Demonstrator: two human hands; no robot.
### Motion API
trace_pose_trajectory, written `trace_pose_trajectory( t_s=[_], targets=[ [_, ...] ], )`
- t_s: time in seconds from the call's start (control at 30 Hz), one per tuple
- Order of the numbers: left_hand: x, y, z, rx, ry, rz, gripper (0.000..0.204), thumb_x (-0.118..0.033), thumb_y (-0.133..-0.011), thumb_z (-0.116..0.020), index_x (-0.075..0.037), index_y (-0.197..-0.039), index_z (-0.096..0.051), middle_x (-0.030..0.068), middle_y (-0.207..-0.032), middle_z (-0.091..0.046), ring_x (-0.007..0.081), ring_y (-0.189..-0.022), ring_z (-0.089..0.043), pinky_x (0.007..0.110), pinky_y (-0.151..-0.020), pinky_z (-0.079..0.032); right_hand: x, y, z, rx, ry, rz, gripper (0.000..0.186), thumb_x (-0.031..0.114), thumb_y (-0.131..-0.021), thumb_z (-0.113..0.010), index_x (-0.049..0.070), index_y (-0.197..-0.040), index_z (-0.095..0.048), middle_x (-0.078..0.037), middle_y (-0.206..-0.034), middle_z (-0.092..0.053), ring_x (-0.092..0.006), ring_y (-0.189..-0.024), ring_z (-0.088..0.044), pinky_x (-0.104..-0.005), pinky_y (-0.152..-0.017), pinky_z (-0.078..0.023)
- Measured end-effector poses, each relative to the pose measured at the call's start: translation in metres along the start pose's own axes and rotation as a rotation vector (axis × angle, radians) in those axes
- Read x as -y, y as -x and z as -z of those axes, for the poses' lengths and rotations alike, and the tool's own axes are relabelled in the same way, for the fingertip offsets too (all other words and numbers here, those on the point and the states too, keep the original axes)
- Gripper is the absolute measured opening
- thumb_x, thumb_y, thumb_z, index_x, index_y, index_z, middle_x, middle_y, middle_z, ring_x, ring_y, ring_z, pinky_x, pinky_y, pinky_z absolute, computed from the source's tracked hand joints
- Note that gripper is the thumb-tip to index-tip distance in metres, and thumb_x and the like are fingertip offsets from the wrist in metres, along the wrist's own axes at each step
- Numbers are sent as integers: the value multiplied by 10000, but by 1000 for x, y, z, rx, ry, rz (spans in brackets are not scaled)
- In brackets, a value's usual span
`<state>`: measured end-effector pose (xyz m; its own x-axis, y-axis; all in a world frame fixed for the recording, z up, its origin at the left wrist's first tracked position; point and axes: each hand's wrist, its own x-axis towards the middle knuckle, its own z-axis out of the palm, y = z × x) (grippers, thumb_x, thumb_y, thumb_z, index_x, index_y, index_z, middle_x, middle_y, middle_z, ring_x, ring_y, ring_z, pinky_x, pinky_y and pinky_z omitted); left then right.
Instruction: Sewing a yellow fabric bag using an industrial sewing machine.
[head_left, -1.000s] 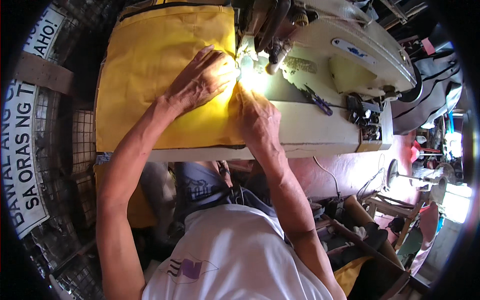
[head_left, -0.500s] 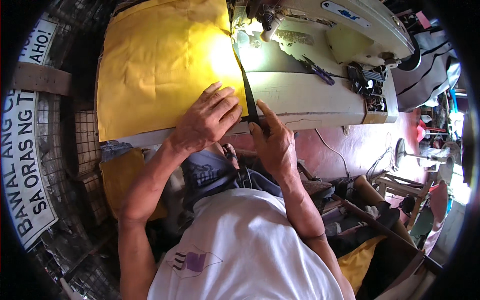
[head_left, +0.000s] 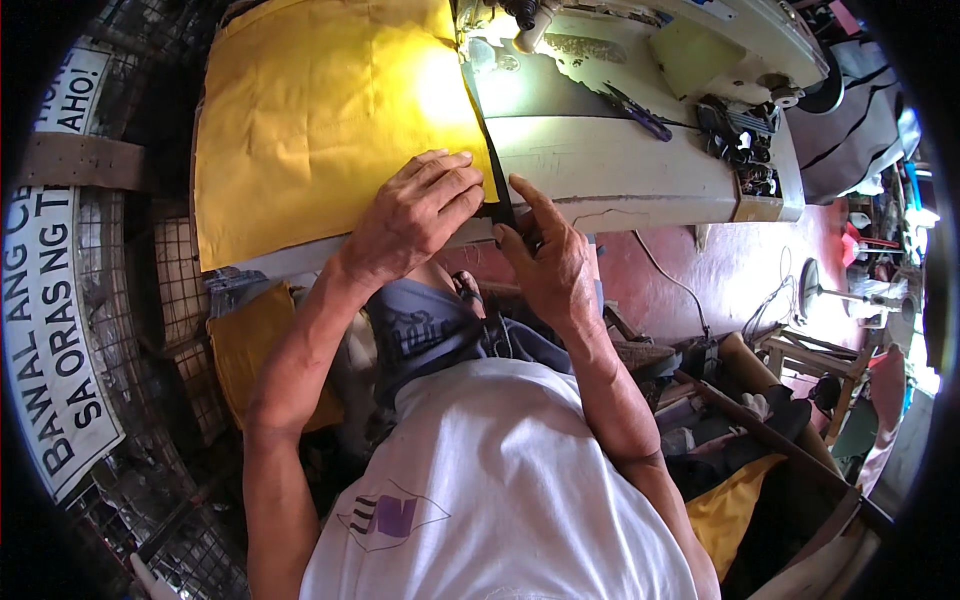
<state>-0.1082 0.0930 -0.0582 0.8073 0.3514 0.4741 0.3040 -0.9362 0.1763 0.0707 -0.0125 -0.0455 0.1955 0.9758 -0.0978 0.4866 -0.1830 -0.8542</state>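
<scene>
A large yellow fabric panel lies on the sewing table, its front edge hanging slightly over. My left hand rests on its lower right part, palm down, fingers stretched out and loosely together. Along the panel's right edge runs a narrow black strip, leading toward the machine's needle area. My right hand is at the strip's near end by the table edge. Its index finger points forward, its thumb lies against the strip, and the other fingers curl underneath, partly hidden. The strip's end disappears at this hand.
A sewing machine stands over the lit table. Dark thread snips and small black metal parts lie to the right. More yellow fabric hangs below left. A fan and wooden frames stand at right.
The whole view has shifted slightly, with the table and machine sitting higher. Both hands keep nearly the same places on the panel and strip; my right thumb and index finger remain spread.
</scene>
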Motion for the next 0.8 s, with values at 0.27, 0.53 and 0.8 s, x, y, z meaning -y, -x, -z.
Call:
trace_pose_trajectory(
  t_s=[0.27,0.53,0.8],
  targets=[
    [3,-1,-6,-72,74,15,208,-9,-797,-722,-20,-1001,-679,65,-1089,-671,268,-1128,-635,405,-963,-525,-5,7,-3,-5,-110,-115,550,80,-891,-693,67,-1413,-516,-71,-753,-643,-125,-690,-642,-283,-631,-504],
    [3,0,-10,-83,114,56,244,-31,-777,-778,-59,-1005,-699,39,-1118,-654,247,-1132,-631,393,-984,-505,-34,12,-15,-29,-442,-111,488,62,-897,-706,39,-1349,-522,-32,-746,-640,-75,-667,-593,-236,-599,-468],
    [6,1,-10,-67,140,49,296,-19,-731,-808,-85,-1006,-721,40,-1126,-648,266,-1145,-623,399,-994,-500,-30,17,-17,-59,-372,-60,425,91,-899,-701,30,-1303,-582,-66,-754,-679,-91,-641,-602,-259,-609,-494]
  ],
)
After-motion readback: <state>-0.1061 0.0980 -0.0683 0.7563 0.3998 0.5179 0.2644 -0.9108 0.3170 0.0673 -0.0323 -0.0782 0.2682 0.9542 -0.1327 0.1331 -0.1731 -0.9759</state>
